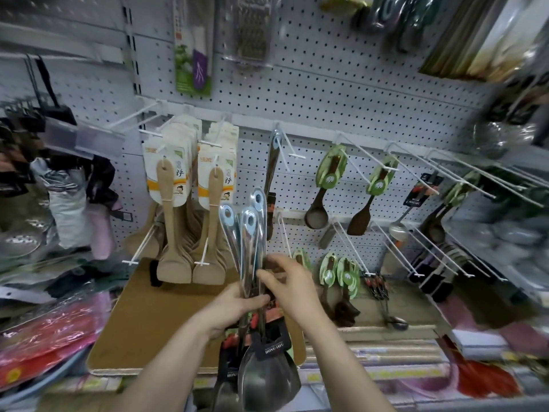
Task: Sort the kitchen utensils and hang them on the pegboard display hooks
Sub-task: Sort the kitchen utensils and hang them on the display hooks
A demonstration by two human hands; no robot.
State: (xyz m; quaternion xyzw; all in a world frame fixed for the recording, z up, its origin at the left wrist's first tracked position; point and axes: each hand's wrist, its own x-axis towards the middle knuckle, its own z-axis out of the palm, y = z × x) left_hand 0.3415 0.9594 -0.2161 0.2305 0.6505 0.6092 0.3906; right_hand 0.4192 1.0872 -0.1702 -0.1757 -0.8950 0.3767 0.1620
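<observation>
Two hands (237,304) on the bunch, and I count three steel handles (248,233) sticking up out of it. Pegboard's got two stacks of wooden spatulas (175,221), one steel ladle (271,168), and roughly five green-carded dark spoons (326,185). Can't count how deep the stacks go.

The pegboard (341,93) stands behind everything. Before its lower middle, the left hand (234,304) and right hand (292,288) meet around a bundle of ladles (252,248), handles up toward the pegboard, bowls down nearest the person. On the pegboard's hooks, left of the bundle, hang wooden spatulas (190,209); right of it, carded spoons (326,185). A single ladle (271,165) hangs just behind the bundle. A grater (252,31) hangs at the pegboard's top. Cardboard (166,316) lies below the pegboard, under the spatulas.
</observation>
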